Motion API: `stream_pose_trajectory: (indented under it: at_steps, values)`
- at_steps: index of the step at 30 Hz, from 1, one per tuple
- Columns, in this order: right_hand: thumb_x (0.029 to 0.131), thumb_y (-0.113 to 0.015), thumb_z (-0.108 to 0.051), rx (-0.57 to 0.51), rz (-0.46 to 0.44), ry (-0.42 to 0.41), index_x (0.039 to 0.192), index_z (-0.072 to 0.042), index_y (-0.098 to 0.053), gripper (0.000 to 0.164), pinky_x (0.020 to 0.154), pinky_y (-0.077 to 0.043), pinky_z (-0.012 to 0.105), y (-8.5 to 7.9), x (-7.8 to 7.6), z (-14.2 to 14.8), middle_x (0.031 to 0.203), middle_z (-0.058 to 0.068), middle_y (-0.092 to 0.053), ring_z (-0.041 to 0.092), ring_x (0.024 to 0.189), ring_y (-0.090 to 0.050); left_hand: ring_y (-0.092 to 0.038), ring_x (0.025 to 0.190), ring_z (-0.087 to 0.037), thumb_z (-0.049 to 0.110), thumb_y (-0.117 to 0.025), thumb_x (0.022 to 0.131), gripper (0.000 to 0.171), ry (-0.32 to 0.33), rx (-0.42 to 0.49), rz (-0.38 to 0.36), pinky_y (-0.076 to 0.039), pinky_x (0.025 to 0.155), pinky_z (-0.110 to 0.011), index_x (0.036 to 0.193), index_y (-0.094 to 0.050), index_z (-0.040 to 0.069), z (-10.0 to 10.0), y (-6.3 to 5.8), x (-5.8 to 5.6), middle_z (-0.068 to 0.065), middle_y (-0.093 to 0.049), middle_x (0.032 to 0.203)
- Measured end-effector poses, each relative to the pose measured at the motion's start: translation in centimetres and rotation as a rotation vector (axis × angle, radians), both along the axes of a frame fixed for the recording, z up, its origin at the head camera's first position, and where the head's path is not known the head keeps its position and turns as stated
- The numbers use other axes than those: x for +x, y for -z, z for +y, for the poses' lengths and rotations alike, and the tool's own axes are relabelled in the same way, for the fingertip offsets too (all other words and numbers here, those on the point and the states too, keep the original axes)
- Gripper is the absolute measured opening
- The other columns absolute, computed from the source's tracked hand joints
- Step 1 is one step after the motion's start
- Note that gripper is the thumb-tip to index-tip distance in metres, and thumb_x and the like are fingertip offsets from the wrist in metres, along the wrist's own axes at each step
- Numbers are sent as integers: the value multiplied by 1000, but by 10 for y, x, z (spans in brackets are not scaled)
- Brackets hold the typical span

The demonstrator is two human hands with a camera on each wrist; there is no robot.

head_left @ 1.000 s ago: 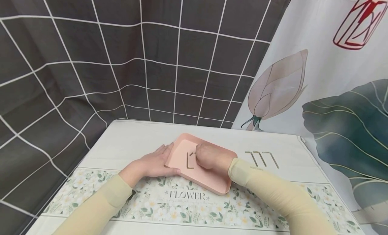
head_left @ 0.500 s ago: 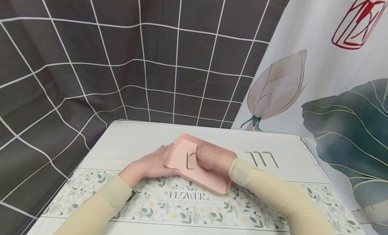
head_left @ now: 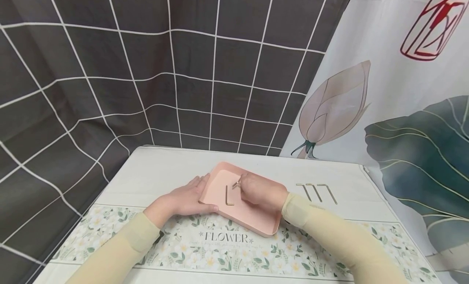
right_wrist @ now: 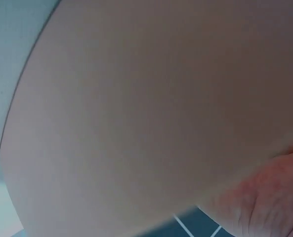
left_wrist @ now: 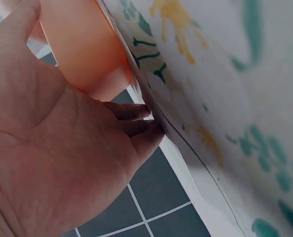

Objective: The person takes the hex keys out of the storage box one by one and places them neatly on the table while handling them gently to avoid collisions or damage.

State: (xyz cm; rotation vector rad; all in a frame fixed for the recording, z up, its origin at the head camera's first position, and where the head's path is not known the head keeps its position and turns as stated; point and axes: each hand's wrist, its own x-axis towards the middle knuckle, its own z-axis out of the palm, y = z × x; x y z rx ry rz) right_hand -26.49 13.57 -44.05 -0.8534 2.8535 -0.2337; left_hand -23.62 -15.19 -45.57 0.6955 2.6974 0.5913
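Lt. hand, fingers straight and thumb spread, rests against the near-lt. corner of a pink tray on a white, floral-banded tablecloth; inside the tray, approx. lt. of ctr., lies an L-shaped rod; just beside it, the rt. hand, fingers curled, grips a metal piece, mostly hidden; three L-shaped rods lie side by side on the cloth, rt. of the tray.

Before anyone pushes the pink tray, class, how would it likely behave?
The pink tray looks stiff, its walls standing straight; low and broad, it probably won't tip; the L-shaped rod lying inside may slide if tilted.
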Motion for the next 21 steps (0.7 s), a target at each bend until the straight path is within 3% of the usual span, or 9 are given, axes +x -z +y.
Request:
stream_pose_trajectory:
  at_steps: [4,9,13,21]
  values:
    - [109,-64,-15,-15,-13,22,112,-3,-65,13,65,-57,29,-4,2,2,85,4,-60,15,72,-61,-14,170,-44,88,-62,92,132,2,-5,4,-28,131,-67,179,-8,4,-1,1,0,-17,-17,185]
    - [103,-69,-9,-11,38,16,119,7,-62,24,75,-60,36,-7,2,5,89,7,-58,20,79,-59,-14,170,-45,89,-62,91,133,0,-8,1,-29,131,-67,179,-8,5,-1,2,-1,-17,-17,185]
    - [100,-71,-6,-11,77,16,117,9,-63,24,79,-63,40,-9,3,8,89,8,-59,22,79,-59,-14,170,-44,90,-62,91,133,-1,-8,1,-29,131,-67,179,-8,6,-1,3,-1,-17,-17,185]
    - [98,-72,-6,-11,104,36,108,6,-64,18,76,-64,41,-13,5,17,85,7,-59,21,77,-60,-15,170,-45,87,-63,92,132,7,-1,6,-27,132,-67,179,-8,4,0,2,-1,-18,-17,184]
